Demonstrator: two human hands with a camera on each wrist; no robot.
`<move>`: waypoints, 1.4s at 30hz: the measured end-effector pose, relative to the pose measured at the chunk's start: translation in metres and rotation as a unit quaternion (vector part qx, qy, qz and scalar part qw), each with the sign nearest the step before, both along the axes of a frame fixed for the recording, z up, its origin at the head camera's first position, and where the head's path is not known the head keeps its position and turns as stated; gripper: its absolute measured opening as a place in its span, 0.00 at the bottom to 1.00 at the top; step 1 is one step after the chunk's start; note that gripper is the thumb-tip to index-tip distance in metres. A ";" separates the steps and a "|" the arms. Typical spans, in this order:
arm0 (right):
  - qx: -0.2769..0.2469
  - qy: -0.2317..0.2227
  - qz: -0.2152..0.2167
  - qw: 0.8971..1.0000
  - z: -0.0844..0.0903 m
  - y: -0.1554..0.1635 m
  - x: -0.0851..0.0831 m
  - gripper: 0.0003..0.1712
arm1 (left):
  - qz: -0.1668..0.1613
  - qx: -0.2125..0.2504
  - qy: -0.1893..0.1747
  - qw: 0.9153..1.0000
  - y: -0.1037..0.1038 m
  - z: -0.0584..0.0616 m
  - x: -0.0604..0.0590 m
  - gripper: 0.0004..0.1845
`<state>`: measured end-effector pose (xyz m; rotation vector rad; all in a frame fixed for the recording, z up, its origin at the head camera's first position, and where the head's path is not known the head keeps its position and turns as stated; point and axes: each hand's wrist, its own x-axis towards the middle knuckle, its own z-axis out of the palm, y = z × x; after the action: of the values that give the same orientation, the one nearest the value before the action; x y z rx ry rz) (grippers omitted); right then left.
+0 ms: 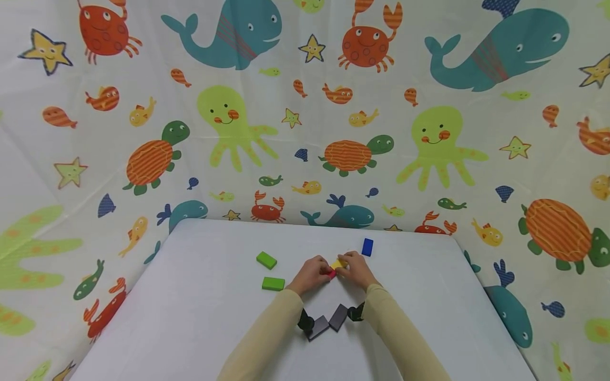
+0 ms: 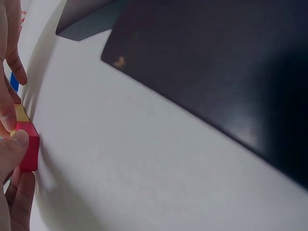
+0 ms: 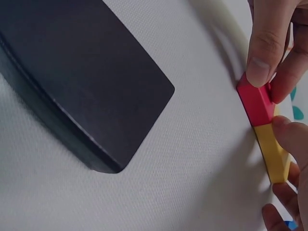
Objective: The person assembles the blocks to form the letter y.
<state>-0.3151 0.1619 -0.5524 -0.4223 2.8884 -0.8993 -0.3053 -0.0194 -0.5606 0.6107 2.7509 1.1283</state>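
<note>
The small red rectangular block [image 3: 256,102] and the flat yellow rectangular block [image 3: 273,153] sit end to end, touching, on the white table [image 1: 200,317] a little past its middle, right between your hands. Your left hand [image 1: 312,274] pinches the red block with curled fingers [image 3: 262,45]; your right hand [image 1: 356,269] has its fingers curled round the yellow one. By the look of it, you are butting the two blocks together into one line. The next move would call for a gentle release, so neither end is nudged out of contact.

Just beyond your right hand lies a blue rectangular block [image 1: 367,247], apart from the pair. Well to the left lie two green rectangular blocks [image 1: 267,260], one behind the other.

Only the head view shows the spare blocks and both cream sleeves [image 1: 267,338]; the joined pair is mostly buried under your knuckles there. The right wrist view shows the red-to-yellow seam plainly. The left wrist view catches the red block at its edge and only a sliver of yellow; most of it is filled by the dark camera housing [image 2: 216,72].
</note>
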 end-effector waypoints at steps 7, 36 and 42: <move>-0.001 -0.001 -0.006 1.000 -0.001 0.000 -0.001 0.25 | -0.007 -0.003 0.011 1.000 0.001 0.000 -0.001 0.09; -0.009 -0.006 -0.008 1.000 -0.002 0.001 -0.001 0.25 | -0.007 -0.024 0.010 1.000 0.001 0.000 0.000 0.11; -0.007 -0.004 -0.002 1.000 -0.002 0.003 -0.001 0.25 | -0.010 -0.033 0.019 0.999 0.001 0.000 -0.001 0.11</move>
<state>-0.3165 0.1646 -0.5542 -0.4124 2.8790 -0.9202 -0.3059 -0.0179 -0.5609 0.6560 2.7959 1.0270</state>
